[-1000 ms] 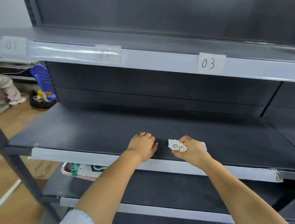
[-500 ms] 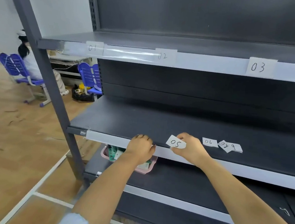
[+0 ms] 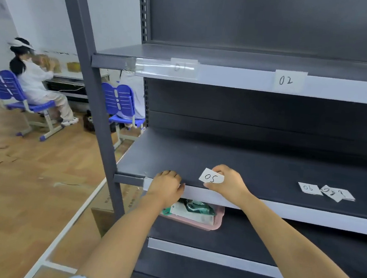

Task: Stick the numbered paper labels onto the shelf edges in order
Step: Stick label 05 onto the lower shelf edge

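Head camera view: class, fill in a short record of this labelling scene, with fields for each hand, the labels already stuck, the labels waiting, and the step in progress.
right hand: pinches the 05 label above the middle shelf edge
left hand: rests on that edge near its left end, holding nothing
labels stuck: 01 label and 02 label on the upper shelf edge
labels waiting: 06 label and a small overlapping pile, loose on the middle shelf
step in progress: 05 not yet stuck
lower shelf: pink tray holding packets
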Motion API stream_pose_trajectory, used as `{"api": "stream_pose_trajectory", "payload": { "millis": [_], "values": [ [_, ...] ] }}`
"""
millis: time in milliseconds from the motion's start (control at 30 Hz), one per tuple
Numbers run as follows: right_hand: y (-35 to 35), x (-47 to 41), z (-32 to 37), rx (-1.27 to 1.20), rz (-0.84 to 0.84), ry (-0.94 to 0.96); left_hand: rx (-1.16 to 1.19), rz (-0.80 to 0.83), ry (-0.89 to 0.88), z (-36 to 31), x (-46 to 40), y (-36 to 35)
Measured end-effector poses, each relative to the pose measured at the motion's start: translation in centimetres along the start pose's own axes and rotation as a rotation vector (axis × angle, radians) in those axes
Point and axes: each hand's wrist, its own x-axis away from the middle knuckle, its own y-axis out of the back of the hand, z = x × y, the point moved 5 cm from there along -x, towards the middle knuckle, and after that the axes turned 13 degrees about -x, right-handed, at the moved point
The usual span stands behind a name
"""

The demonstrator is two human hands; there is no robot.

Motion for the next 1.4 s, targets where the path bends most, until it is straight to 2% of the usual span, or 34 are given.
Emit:
{"api": "stream_pose_trajectory", "payload": {
  "millis": [200,433,867,1133,1400],
  "values": [
    [-5.8,-1.2,2.3,-0.017,-0.060,-0.026,-0.042,0.040,-0.051,7.2,1.1,-2.4],
    [-9.1,-1.4,3.9,0.033,-0.111,-0.026,-0.046,0.030,-0.130,10.1,1.3,-4.4],
    [-9.5,-3.7,1.7,-0.020,-0.096,-0.164,-0.129,0.037,-0.146,8.7,-0.7,-7.2],
    [-9.1,-4.7,0.4,0.030,-0.046,-0.158,-0.182,0.031,-0.192,6.8,-2.0,-8.5],
    [-9.6,-5.7,0.1,0.004,-0.015,-0.121,-0.085,-0.031,-0.150,6.2,-1.6,-9.0]
  ]
}}
